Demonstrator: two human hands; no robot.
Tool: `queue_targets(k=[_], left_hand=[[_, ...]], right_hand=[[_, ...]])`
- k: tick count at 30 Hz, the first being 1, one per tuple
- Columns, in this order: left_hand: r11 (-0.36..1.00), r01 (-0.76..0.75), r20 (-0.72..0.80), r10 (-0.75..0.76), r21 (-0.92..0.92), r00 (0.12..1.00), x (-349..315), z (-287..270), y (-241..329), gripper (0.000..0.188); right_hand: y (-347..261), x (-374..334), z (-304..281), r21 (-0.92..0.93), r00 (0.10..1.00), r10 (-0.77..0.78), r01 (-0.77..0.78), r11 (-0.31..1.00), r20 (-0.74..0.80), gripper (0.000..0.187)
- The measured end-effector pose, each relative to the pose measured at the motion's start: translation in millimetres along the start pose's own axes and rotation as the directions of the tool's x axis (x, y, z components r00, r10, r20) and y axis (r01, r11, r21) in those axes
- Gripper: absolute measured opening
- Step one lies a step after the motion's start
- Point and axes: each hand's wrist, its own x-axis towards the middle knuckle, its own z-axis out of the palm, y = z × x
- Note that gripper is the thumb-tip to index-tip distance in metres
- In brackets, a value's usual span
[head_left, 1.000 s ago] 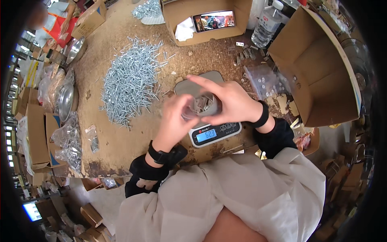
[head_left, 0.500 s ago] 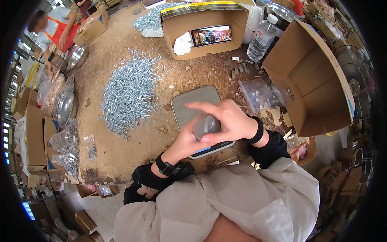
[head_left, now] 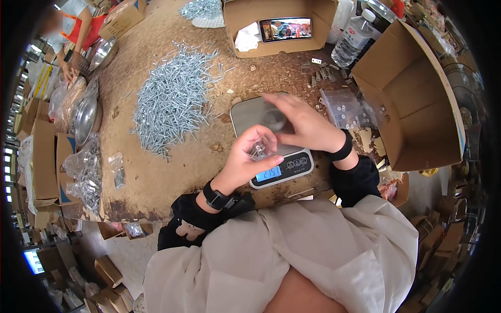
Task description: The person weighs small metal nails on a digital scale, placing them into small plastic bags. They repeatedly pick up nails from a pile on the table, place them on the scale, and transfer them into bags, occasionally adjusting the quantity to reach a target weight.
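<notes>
My left hand [head_left: 252, 159] is curled round a small clear plastic bag [head_left: 259, 150] with shiny metal pieces in it, held over the near part of a digital scale [head_left: 286, 170]. The scale has a grey plate, a lit blue display and round buttons. Over the plate my right hand [head_left: 313, 124] has its thumb and fingers around a small grey round cup [head_left: 273, 119], slightly blurred. Whether the cup touches the plate I cannot tell. A large heap of silvery screws [head_left: 169, 99] lies on the worn wooden table, left of the scale.
Behind the scale, a cardboard box [head_left: 323, 31] holds a phone [head_left: 286, 29] showing a video. A water bottle [head_left: 353, 40], an open carton [head_left: 412, 104] and a bag of small washers [head_left: 347, 110] are at right. Far left, a co-worker's hand [head_left: 68, 72] is near metal bowls.
My hands have drawn apart. The right one has taken the grey cup forward over the plate, while the left keeps the bag. The scale's display has come into sight.
</notes>
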Motion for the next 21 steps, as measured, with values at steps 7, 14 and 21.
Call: queue_targets(k=[7,14,21], left_hand=[[0.934,0.001,-0.025,-0.011,-0.358,1.000,-6.4,-13.0,2.3,0.071],[0.936,-0.243,-0.070,0.268,0.253,0.961,-4.5,-1.6,7.7,0.051],[0.803,-0.280,-0.059,0.363,0.525,0.930,-5.8,-6.2,29.1,0.014]], right_hand=[[-42.2,9.2,3.2,0.061,0.920,-0.391,0.392,0.918,-0.027,0.029],[-40.1,2.5,-4.5,-0.016,0.897,-0.400,0.404,0.915,-0.189,0.021],[-41.3,-3.7,-3.1,0.006,0.911,-0.343,0.354,0.935,-0.228,0.017]])
